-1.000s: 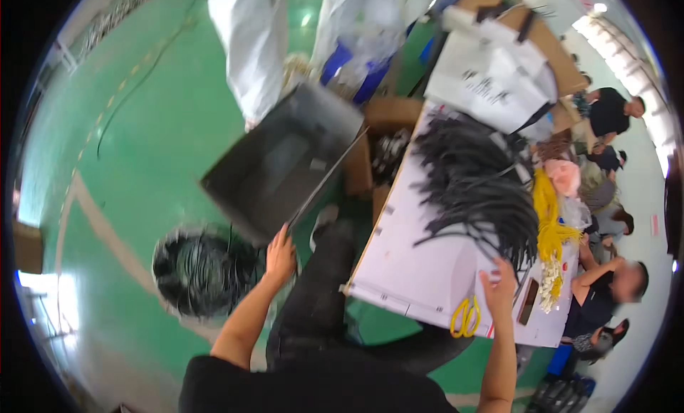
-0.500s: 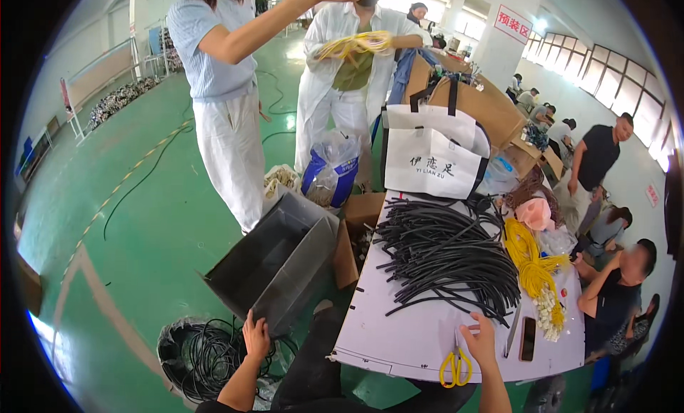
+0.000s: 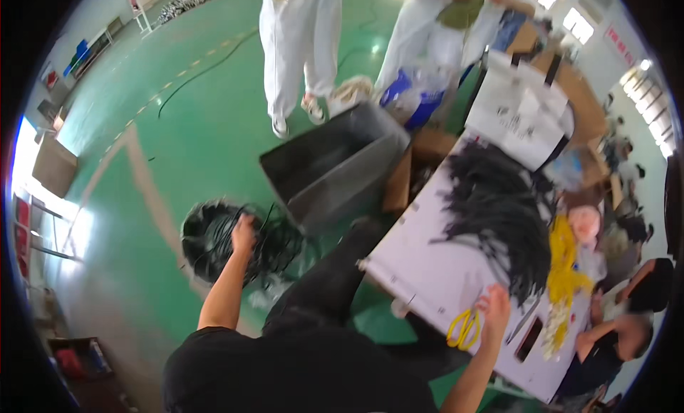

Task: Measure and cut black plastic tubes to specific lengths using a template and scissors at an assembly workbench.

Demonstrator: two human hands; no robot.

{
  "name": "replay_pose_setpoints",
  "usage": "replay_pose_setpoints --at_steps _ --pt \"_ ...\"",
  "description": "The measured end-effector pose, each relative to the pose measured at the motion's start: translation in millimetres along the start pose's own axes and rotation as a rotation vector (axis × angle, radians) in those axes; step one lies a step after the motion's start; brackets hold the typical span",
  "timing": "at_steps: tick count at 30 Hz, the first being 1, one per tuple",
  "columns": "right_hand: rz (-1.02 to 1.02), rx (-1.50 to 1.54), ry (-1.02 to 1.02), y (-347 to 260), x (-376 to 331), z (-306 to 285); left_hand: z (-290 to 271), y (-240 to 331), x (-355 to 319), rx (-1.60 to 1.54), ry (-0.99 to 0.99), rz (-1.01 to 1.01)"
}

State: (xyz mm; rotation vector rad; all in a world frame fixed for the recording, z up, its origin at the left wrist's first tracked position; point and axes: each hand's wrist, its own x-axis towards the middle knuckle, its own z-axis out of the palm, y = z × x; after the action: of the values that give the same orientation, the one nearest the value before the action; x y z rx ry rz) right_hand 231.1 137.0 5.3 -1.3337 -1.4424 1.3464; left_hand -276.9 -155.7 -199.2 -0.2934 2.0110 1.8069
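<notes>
My left hand (image 3: 243, 233) reaches down to the floor and rests on a tangled coil of black cable (image 3: 214, 235); the blur hides whether its fingers close on a strand. My right hand (image 3: 494, 304) hovers over the near edge of the white table (image 3: 434, 270), fingers spread, just right of a pair of yellow-handled scissors (image 3: 464, 328). A large heap of cut black cable pieces (image 3: 499, 213) covers the table's middle. A bundle of yellow ties (image 3: 564, 270) lies beside the heap.
A grey plastic bin (image 3: 331, 172) stands tilted on the green floor by the table, with a cardboard box (image 3: 420, 163) behind it. Two people in white trousers (image 3: 299, 49) stand beyond. A white bag (image 3: 524, 114) sits at the table's far end. Seated people (image 3: 620, 327) crowd the right side.
The view has tipped downward. My left hand went from near the grey bin down onto the black cable coil. My right hand stays at the table edge by the scissors.
</notes>
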Motion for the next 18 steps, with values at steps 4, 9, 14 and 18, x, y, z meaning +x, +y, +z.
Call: replay_pose_setpoints --at_steps 4,9,14,18 --pt "0.047 -0.103 0.008 -15 -16 16 36 112 -122 -0.038 -0.447 0.208" --pt "0.025 0.05 0.038 -22 -50 18 65 183 -235 -0.232 -0.944 0.56" --pt "0.128 0.166 0.09 -5 -72 -1 155 109 -323 0.64 -2.084 0.574" --pt "0.142 0.189 0.131 -2 -77 -13 158 -51 -289 1.013 -2.166 1.012"
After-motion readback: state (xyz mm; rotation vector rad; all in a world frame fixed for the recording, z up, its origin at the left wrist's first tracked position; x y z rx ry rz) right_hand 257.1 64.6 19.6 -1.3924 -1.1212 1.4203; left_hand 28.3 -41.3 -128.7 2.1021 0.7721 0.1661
